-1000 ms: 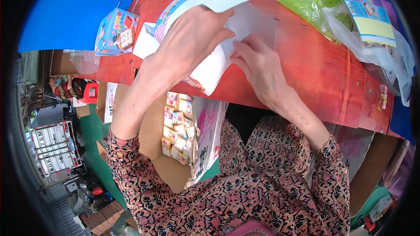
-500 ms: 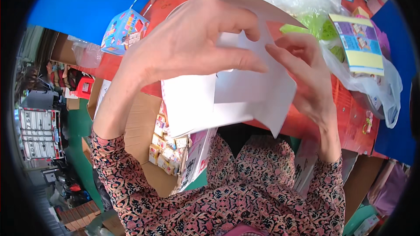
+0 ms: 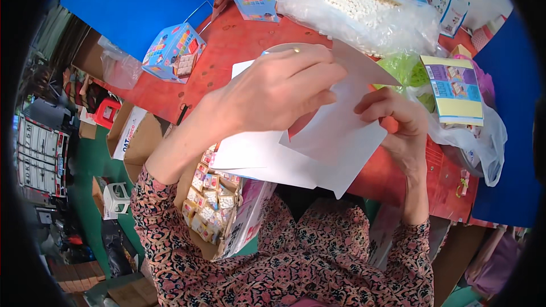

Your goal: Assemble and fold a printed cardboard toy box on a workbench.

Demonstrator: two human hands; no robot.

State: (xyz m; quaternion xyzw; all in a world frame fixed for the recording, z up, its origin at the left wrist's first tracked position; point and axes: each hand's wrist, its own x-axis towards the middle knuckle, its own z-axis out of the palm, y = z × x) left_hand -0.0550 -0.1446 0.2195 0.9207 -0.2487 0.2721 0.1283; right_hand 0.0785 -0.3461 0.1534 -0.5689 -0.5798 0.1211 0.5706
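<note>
Two hands hold one white paper sheet (image 3: 335,142) up above the red table (image 3: 227,51), just in front of the person's chest. The left hand (image 3: 273,94) lies over the sheet's upper left part, fingers curled closed across a folded flap and thumb hidden beneath, so it pinches the paper. The right hand (image 3: 398,122) closes on the sheet's right edge, fingertips bent over the front and the rest of the hand behind.

The sheet looks light, thin and limp, likely to bend or crease wherever it is pressed and to sag if held by one corner. The folded edges, where both hands now grip, seem the firmest places to take it. Its long axis runs roughly from lower left to upper right, one pointed corner aiming up and right toward a clear bag of small white pieces (image 3: 364,8), another corner hanging down toward the patterned sleeves.

A blue printed carton (image 3: 173,51) stands on the table to the left, and an open box of small packets (image 3: 213,202) sits below the sheet beside the left forearm.
</note>
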